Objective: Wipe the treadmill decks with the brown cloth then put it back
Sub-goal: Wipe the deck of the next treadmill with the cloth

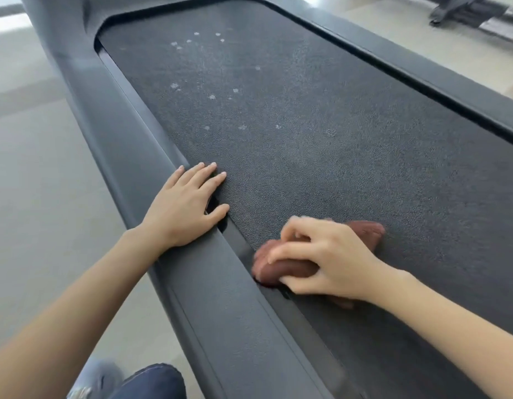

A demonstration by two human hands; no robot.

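While my right hand (321, 260) presses the brown cloth (367, 230) against the treadmill belt (321, 145), I judge that I am in the wiping step, with putting the cloth back not yet begun. The fingers are curled over the bunched cloth and grip it from above. The cloth lies at the near left edge of the belt, just beside the dark gap where the belt meets the left side rail (128, 156), and one end pokes out past my knuckles toward the middle of the deck. My left hand (183, 208) holds nothing: it rests flat with fingers straight, palm on the rail and fingertips reaching onto the belt's edge, which I take to be a brace. The cloth looks soft and thick, a reddish-brown towel crumpled into a roll rather than folded flat, so only a narrow patch of it meets the surface. Farther up the belt lies a scatter of pale spots (212, 96), well apart from the cloth, and I judge most of this deck is left to do. The next move calls for a firm sweep away from me toward those marks, with even pressure so the roll does not slip from under my palm, and care that its edge does not catch in the gap by the rail. Whether the spots are dust or dried drops I cannot tell.
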